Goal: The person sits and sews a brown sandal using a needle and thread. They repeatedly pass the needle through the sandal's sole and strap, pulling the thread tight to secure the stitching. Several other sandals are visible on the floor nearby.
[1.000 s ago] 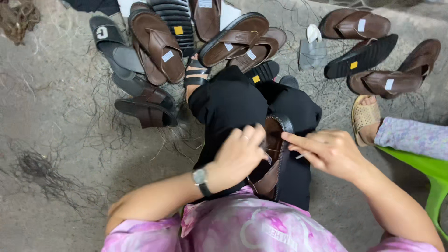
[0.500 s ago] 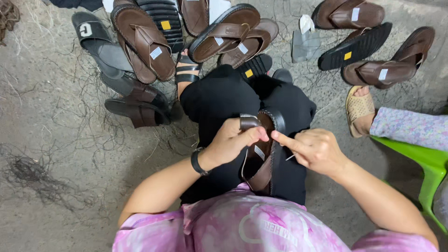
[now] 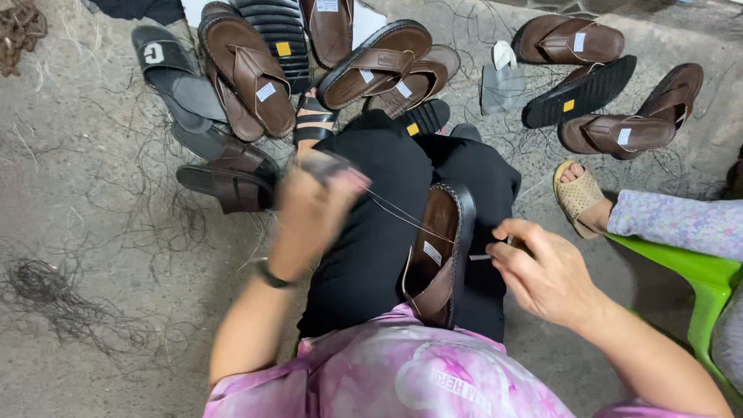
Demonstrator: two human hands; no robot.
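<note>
Brown sandal (image 3: 437, 255) on lap, centre. Left hand (image 3: 313, 205), blurred, closed on taut thread (image 3: 402, 219) toward ten o'clock; right hand (image 3: 542, 271) pinches needle (image 3: 481, 256). Edge stitching apparently partway done.

A small white label (image 3: 433, 253) sits on the brown insole of the sandal (image 3: 438, 251) lying between the hands. Beyond the hands, on the floor, other sandals carry white rectangular labels (image 3: 265, 91), and black soles bear small yellow square stickers (image 3: 283, 49). Beyond the right hand (image 3: 542, 272), another yellow sticker (image 3: 569, 105) marks a black sole.
</note>
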